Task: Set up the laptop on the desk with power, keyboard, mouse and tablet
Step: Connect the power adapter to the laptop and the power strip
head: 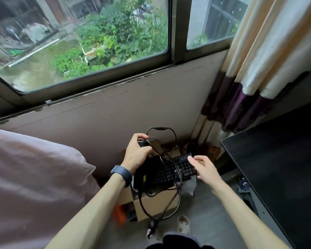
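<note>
Head view: setup is barely begun, I judge. The left hand (136, 155) grips a tangled black power cable (177, 194). The right hand (205, 168), fingers open and holding nothing, reaches for the keyboard (167, 172), which lies on a cardboard box (154, 202) on the floor, apart from the dark surface (276, 168). No laptop, mouse or tablet shows.

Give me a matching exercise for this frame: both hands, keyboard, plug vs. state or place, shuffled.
Column one:
1 left hand
2 right hand
3 keyboard
4 plug

Column two:
A rests across the top of the cardboard box
B grips loops of the black cable
C dangles near the floor
D open, fingers straight, at the keyboard's right end

Pairs: 1-B, 2-D, 3-A, 4-C
</note>
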A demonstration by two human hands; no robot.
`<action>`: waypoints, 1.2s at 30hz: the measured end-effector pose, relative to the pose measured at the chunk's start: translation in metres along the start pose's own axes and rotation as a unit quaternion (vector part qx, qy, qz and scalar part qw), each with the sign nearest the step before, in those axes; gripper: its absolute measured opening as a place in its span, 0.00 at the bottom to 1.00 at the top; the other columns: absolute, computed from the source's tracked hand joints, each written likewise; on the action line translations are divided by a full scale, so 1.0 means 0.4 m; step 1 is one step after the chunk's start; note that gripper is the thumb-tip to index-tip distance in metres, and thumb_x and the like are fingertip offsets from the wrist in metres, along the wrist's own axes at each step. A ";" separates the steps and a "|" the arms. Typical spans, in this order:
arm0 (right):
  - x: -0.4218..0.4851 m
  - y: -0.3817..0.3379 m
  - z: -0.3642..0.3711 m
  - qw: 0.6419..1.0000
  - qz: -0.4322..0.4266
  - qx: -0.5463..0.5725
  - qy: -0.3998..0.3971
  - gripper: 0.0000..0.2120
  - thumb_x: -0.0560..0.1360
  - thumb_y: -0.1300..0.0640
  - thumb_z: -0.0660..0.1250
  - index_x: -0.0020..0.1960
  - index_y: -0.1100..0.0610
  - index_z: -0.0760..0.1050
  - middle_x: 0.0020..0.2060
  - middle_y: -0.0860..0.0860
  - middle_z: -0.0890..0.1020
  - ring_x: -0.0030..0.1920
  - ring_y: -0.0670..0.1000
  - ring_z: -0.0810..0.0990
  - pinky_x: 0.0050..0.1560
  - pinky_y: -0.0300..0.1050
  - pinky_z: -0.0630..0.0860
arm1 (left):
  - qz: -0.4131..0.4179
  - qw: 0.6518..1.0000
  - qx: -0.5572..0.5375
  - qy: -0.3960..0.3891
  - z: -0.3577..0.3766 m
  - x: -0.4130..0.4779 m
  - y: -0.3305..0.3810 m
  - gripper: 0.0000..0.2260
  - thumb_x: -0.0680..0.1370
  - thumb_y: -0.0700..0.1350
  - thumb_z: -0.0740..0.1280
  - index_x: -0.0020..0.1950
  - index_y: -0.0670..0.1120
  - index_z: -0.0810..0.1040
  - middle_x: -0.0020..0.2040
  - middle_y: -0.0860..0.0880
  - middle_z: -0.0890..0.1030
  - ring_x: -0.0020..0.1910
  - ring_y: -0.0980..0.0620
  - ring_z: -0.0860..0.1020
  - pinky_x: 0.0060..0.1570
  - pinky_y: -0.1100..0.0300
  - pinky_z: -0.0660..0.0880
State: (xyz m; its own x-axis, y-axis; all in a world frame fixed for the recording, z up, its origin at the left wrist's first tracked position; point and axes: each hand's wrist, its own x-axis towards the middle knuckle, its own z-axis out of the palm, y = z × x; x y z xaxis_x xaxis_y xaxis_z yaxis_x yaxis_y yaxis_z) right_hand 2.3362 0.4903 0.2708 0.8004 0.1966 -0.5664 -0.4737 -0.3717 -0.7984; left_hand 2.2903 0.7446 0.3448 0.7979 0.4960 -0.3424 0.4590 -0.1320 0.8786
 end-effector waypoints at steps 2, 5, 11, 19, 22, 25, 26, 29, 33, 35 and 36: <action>-0.004 0.005 0.000 0.999 0.038 0.019 -0.026 0.34 0.70 0.32 0.71 0.69 0.49 0.70 0.65 0.53 0.77 0.63 0.52 0.77 0.64 0.55 0.75 | 0.018 1.000 -0.009 -0.020 0.013 -0.024 0.031 0.18 0.63 0.35 0.65 0.48 0.53 0.76 0.49 0.47 0.81 0.29 0.60 0.76 0.31 0.67 0.74; -0.012 -0.001 0.006 0.992 0.095 0.045 -0.072 0.38 0.71 0.29 0.68 0.75 0.45 0.64 0.72 0.51 0.71 0.68 0.56 0.73 0.63 0.58 0.72 | 0.046 0.998 -0.006 -0.035 0.027 -0.052 0.075 0.19 0.61 0.36 0.64 0.48 0.53 0.75 0.46 0.47 0.81 0.28 0.56 0.74 0.30 0.64 0.73; -0.027 -0.044 0.020 0.964 0.138 0.182 -0.137 0.28 0.68 0.29 0.70 0.60 0.45 0.76 0.54 0.50 0.85 0.45 0.52 0.83 0.46 0.48 0.79 | 0.078 0.993 -0.009 -0.087 0.035 -0.095 0.137 0.20 0.59 0.35 0.62 0.48 0.50 0.73 0.40 0.45 0.78 0.24 0.52 0.68 0.25 0.65 0.67; -0.061 -0.096 -0.077 0.956 -0.024 0.291 -0.014 0.12 0.73 0.49 0.76 0.40 0.50 0.74 0.27 0.45 0.63 0.27 0.45 0.62 0.28 0.39 0.63 | 0.112 0.990 -0.024 -0.087 0.066 -0.088 0.193 0.17 0.59 0.35 0.62 0.44 0.52 0.73 0.46 0.48 0.81 0.32 0.58 0.73 0.28 0.65 0.69; -0.118 -0.076 -0.160 0.934 -0.036 0.352 0.056 0.13 0.75 0.55 0.75 0.40 0.51 0.71 0.27 0.45 0.64 0.25 0.44 0.63 0.25 0.38 0.64 | 0.093 0.989 -0.065 -0.092 0.115 -0.083 0.204 0.17 0.60 0.36 0.62 0.45 0.51 0.74 0.47 0.50 0.82 0.36 0.54 0.76 0.34 0.61 0.72; -0.206 -0.044 -0.240 0.917 -0.060 0.366 0.145 0.11 0.75 0.54 0.74 0.41 0.51 0.73 0.27 0.46 0.70 0.24 0.44 0.66 0.22 0.37 0.63 | 0.083 0.987 -0.082 -0.108 0.177 -0.087 0.213 0.17 0.61 0.37 0.64 0.47 0.51 0.74 0.47 0.49 0.82 0.34 0.50 0.75 0.36 0.56 0.73; -0.244 -0.028 -0.267 0.913 -0.075 0.357 0.184 0.10 0.75 0.53 0.75 0.42 0.52 0.74 0.27 0.46 0.72 0.25 0.44 0.68 0.22 0.37 0.63 | 0.084 0.985 -0.085 -0.125 0.205 -0.096 0.220 0.17 0.61 0.38 0.65 0.47 0.51 0.74 0.46 0.49 0.82 0.34 0.50 0.75 0.35 0.55 0.74; -0.347 0.008 -0.345 0.892 -0.104 0.332 0.289 0.11 0.73 0.51 0.77 0.45 0.54 0.76 0.28 0.46 0.75 0.24 0.44 0.69 0.21 0.38 0.64 | 0.092 0.976 -0.101 -0.170 0.289 -0.113 0.245 0.17 0.64 0.36 0.71 0.47 0.53 0.75 0.44 0.49 0.81 0.35 0.49 0.76 0.37 0.53 0.77; -0.503 0.062 -0.461 0.830 -0.116 0.343 0.425 0.11 0.73 0.51 0.77 0.45 0.54 0.76 0.27 0.45 0.75 0.23 0.42 0.68 0.20 0.37 0.62 | 0.139 0.959 -0.116 -0.218 0.434 -0.184 0.327 0.18 0.66 0.33 0.72 0.45 0.55 0.74 0.45 0.45 0.81 0.41 0.47 0.78 0.45 0.50 0.78; -0.566 0.081 -0.510 0.807 -0.115 0.336 0.472 0.11 0.73 0.51 0.77 0.46 0.54 0.76 0.30 0.47 0.75 0.23 0.43 0.68 0.19 0.36 0.62 | 0.161 0.951 -0.128 -0.232 0.501 -0.237 0.381 0.21 0.66 0.32 0.71 0.47 0.56 0.73 0.48 0.45 0.82 0.43 0.47 0.79 0.45 0.51 0.79; -0.601 0.092 -0.536 0.795 -0.107 0.329 0.498 0.12 0.73 0.51 0.77 0.47 0.53 0.76 0.32 0.47 0.76 0.24 0.43 0.68 0.19 0.36 0.62 | 0.172 0.944 -0.134 -0.246 0.538 -0.268 0.415 0.23 0.66 0.32 0.70 0.50 0.56 0.73 0.48 0.45 0.81 0.44 0.47 0.79 0.47 0.49 0.79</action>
State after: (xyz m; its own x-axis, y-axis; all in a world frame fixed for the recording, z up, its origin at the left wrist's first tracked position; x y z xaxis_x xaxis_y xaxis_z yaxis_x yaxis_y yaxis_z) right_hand 2.2051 0.2347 0.4216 0.6275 -0.7463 -0.2220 -0.1154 0.1928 -0.9744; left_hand 2.3652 0.4848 0.4556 0.9970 -0.0050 -0.0771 0.0772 0.0427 0.9961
